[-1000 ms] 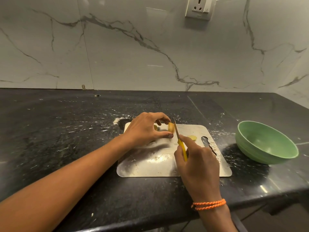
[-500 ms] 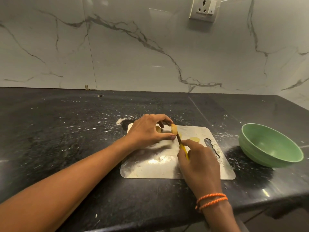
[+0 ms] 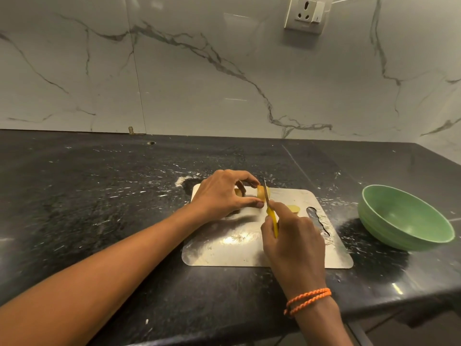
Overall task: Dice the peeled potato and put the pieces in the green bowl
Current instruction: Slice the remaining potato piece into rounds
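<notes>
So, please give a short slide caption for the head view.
Left hand steadies the potato on the steel board while the right hand slices with a yellow-handled knife; green bowl empty.

Bare forearms, no sleeves; doubled orange braided cord bracelet (image 3: 308, 300) on right wrist

Legible text: none. No lettering, brand mark, number or sign can be read on any surface in the head view. The wall socket (image 3: 306, 14) at 1 o'clock bears only pin holes and a switch; any marking on it is too small to tell.
</notes>
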Demonstrator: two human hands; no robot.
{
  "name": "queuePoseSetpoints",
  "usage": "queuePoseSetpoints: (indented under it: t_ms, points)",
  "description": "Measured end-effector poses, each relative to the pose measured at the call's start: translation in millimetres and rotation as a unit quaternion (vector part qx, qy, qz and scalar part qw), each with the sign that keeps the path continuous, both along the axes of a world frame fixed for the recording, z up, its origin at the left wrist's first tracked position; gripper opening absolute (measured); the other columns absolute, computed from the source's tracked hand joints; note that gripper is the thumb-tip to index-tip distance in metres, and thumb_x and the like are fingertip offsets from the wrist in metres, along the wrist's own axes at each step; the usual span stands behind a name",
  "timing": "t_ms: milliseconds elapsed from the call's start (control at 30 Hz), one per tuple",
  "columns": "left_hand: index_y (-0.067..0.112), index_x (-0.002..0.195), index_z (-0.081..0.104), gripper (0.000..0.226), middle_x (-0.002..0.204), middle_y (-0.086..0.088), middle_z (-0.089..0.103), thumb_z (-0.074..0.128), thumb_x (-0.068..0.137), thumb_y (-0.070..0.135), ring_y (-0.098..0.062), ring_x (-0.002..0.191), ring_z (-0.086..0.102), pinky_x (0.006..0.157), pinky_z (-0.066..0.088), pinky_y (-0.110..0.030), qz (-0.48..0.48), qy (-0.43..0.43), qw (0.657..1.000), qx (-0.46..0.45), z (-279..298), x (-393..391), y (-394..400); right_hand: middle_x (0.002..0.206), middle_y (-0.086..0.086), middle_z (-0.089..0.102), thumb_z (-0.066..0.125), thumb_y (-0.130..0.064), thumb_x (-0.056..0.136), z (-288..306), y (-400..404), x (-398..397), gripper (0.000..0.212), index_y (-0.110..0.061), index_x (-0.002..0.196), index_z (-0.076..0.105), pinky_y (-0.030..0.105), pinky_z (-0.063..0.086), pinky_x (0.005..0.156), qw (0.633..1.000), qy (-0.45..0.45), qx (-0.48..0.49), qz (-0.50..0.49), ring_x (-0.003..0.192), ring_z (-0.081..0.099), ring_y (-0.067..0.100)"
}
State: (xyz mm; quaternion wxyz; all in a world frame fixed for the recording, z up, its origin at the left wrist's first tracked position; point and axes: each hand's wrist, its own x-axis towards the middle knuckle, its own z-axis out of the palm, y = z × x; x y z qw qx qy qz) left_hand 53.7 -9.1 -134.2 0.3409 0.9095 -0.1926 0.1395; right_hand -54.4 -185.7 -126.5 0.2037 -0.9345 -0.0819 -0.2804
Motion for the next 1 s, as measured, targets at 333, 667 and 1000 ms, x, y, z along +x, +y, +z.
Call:
queuePoseSetpoints:
  t_ms: [333,667,1000]
  points:
    - [0.039,0.118,0.077,0.057,0.109,0.018,0.077,0.083,0.072,0.072,0.003,0.095,0.070,0.087,0.061,-0.039,-0.008,-0.012,1.000,-0.013,4.5,-3.2,-3.3,0.084,0.003,0.068,0.056,-0.033,0.098,2.0,-1.4,16.0,0.027,-0.029,0.123,0.064,0.037,0.049,0.064,0.995,0.095,-0.012,0.007,0.078,0.062,0.026]
    - [0.036,0.119,0.075,0.076,0.109,0.016,0.077,0.075,0.062,0.085,0.002,0.097,0.071,0.090,0.062,-0.040,-0.014,0.004,0.999,-0.029,2.4,-0.6,-1.4,0.068,0.003,0.068,0.066,-0.023,0.093,3.2,-2.5,-5.8,0.039,-0.025,0.132,0.065,0.035,0.054,0.054,0.998,-0.019,0.060,-0.001,0.057,0.061,0.021]
    - [0.035,0.120,0.076,0.070,0.112,0.018,0.077,0.081,0.064,0.077,0.001,0.095,0.072,0.090,0.062,-0.040,-0.012,0.007,0.999,-0.032,2.6,-0.7,-1.5,0.077,0.006,0.073,0.065,-0.027,0.093,4.0,5.4,-2.9,0.037,-0.025,0.130,0.065,0.036,0.056,0.057,1.000,-0.002,0.016,-0.003,0.065,0.067,0.027]
